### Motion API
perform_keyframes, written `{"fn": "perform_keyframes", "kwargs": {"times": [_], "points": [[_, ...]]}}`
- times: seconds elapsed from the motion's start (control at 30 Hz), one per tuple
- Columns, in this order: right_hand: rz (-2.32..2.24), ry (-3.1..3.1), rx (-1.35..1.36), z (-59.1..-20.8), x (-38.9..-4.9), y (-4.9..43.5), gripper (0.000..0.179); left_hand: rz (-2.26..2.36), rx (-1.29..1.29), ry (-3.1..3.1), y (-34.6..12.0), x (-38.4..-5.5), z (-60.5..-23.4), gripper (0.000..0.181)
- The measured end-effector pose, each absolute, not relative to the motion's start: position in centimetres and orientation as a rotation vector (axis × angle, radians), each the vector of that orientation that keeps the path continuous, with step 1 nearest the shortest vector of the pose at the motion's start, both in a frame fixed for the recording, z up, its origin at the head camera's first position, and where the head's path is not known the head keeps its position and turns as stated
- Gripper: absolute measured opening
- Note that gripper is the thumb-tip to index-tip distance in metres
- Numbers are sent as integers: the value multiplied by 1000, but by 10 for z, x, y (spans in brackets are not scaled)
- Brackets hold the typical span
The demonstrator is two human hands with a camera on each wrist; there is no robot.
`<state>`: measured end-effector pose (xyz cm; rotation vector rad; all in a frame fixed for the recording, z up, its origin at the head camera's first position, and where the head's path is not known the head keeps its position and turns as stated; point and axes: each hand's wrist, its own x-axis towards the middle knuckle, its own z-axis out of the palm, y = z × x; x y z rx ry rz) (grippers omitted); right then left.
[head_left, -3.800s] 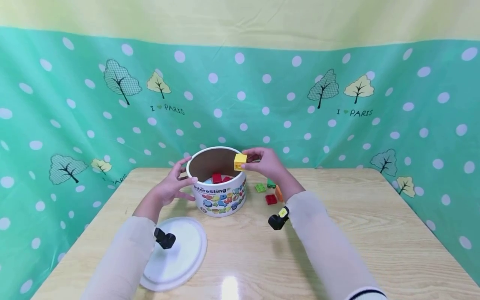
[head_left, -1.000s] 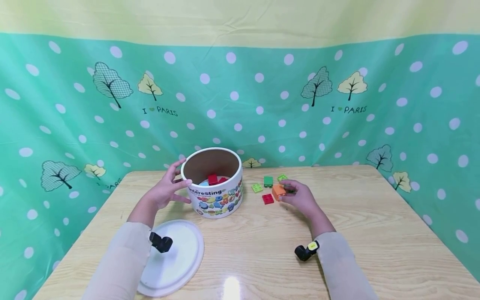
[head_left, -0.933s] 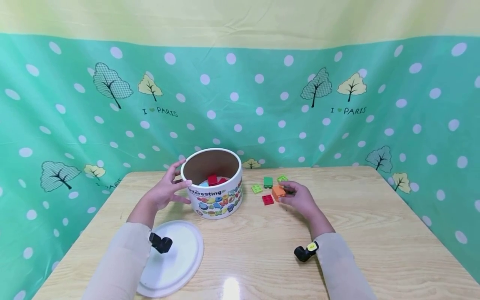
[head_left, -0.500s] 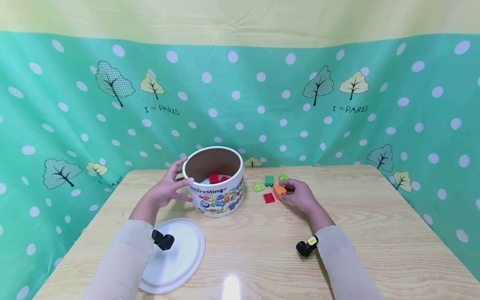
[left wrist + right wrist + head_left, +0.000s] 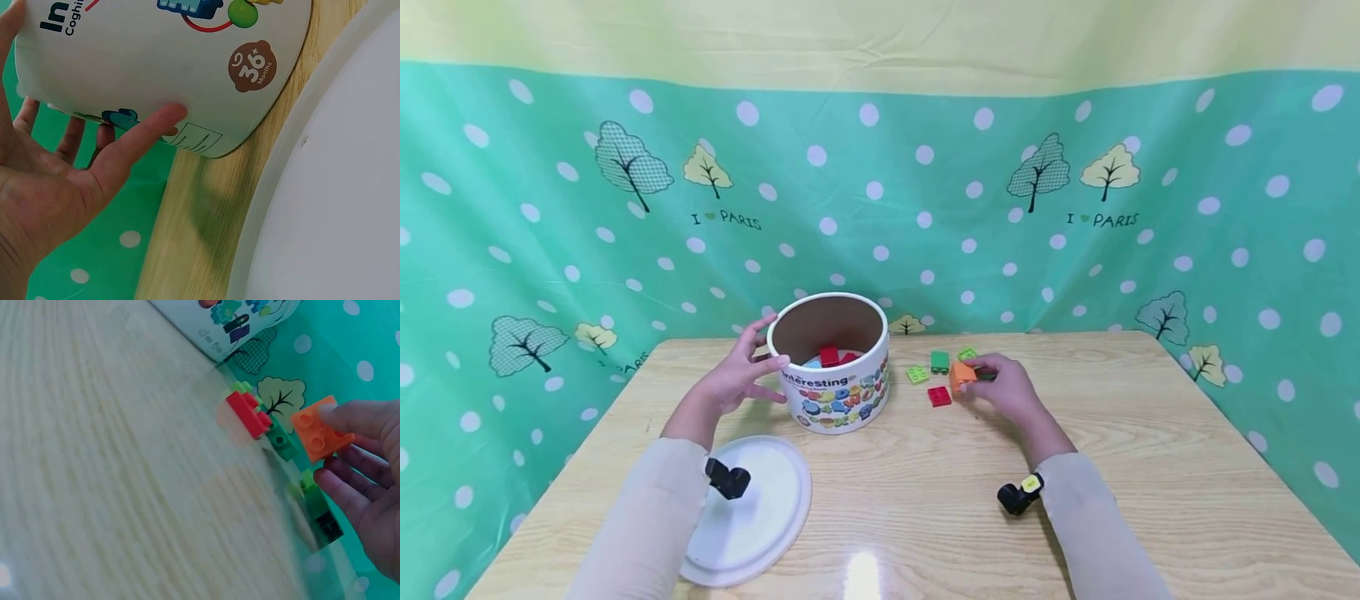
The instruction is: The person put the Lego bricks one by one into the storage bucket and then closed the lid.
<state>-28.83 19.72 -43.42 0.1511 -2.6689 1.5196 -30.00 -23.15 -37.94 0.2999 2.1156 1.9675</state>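
My left hand (image 5: 737,379) rests on the side of a round white tub (image 5: 835,396), fingers spread around its outer wall. In the left wrist view the tub wall (image 5: 144,69) shows printed pictures and a fingertip touching it. My right hand (image 5: 1011,390) pinches an orange toy building block (image 5: 962,377) between thumb and fingers. In the right wrist view this orange block (image 5: 315,430) appears tilted, its round studs facing the camera. Close by lie a red block (image 5: 939,396), a green block (image 5: 939,362) and light green blocks (image 5: 917,374). A dark green block (image 5: 317,503) is partly hidden by my right hand.
Inside the tub lie red blocks (image 5: 829,357) and something light blue. A round white lid (image 5: 752,508) lies on the wooden table (image 5: 895,500) at front left, under my left forearm. A green dotted cloth (image 5: 880,208) hangs behind the table's far edge.
Several seconds ago my right hand held a yellow block over the tub's rim. It then moved right to the orange block, which now looks tilted in its fingers. My left hand stays on the tub.
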Motion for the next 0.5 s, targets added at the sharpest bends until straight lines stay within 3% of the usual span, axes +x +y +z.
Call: {"fn": "perform_keyframes", "kwargs": {"times": [0.5], "points": [[1759,-2488,167,-400,-282,190,44,1971,298,2105,-232,-297,-375,91]]}}
